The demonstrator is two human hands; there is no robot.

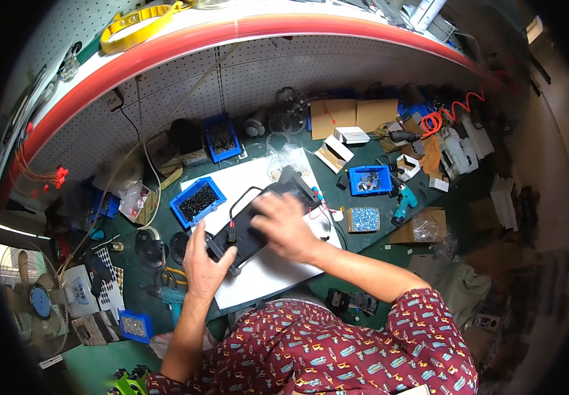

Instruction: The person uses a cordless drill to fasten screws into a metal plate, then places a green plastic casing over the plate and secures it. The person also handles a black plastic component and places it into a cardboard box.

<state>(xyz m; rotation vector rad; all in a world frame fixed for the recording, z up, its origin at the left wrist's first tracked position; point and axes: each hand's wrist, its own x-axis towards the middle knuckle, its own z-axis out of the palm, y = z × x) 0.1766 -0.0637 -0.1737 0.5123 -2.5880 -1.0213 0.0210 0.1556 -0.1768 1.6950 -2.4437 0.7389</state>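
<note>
A long black device [250, 245], perhaps a plastic housing, lies tilted across a white sheet [255, 287] on the green bench. My left hand [205, 264] grips its near left end, thumb laid over the top edge. Over the middle of the device is my right hand [283, 227], its fingers smeared by motion, so whether they hold anything cannot be made out. A black cable [234, 208] loops up from the device beside my left thumb, with a small red-marked connector [232, 232] on it. Behind my left hand stands a blue bin [206, 213] of small black parts.
Clear plastic bags [287, 162] lie at the sheet's far edge. Rightward are a blue bin [371, 191], a box of small blue pieces [363, 220] and a teal power drill [401, 205]. Another drill [172, 295] lies left, near a fan [40, 300]. A red coiled hose [432, 124] hangs back right.
</note>
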